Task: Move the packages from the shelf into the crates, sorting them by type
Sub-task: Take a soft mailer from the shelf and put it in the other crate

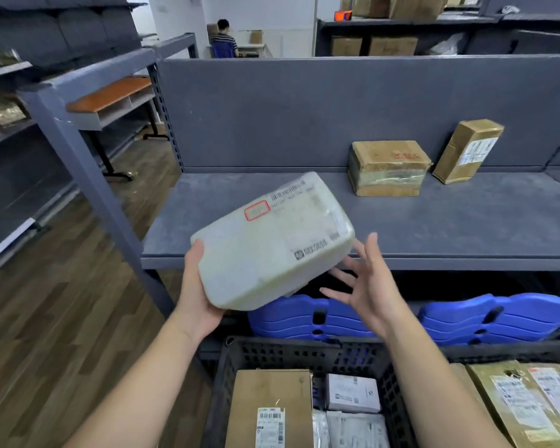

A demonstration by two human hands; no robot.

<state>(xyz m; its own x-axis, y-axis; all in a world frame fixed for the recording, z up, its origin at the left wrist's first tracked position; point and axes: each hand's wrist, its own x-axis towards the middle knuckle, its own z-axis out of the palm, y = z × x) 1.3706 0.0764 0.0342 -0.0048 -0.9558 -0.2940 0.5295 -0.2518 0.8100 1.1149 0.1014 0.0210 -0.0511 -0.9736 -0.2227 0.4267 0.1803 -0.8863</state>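
White plastic wrap covers the soft, pillow-shaped package with a barcode label [272,244] that hangs tilted in the air just off the front edge of the grey shelf board [434,227], above the black perforated plastic crate [304,354]. The left hand [201,286] grips its lower left corner, thumb on the upper face and fingers curled beneath. The right hand [366,286] is spread wide with straight fingers beside the lower right edge; from where I stand I cannot tell whether its fingertips touch the wrap. The job looks well along but unfinished. The black crate already holds a flat brown cardboard box [272,392] and several small white pouches [351,392], and to its right, past the forearm, lie more taped brown cartons [527,402], though the wall of whatever holds them is mostly hidden. Two parcels are left on the shelf, well apart from the hands: a squat brown carton wrapped in clear tape [388,166] and a taller brown box [467,150] leaning against the back panel. Room to move seems generous, since the shelf's left half is bare. The things to mind, I judge, are the shelf's front lip, the crate's rear rim and the grey steel upright [78,163] on the left. Blue moulded plastic pieces [304,318] sit under the shelf, behind the crate.
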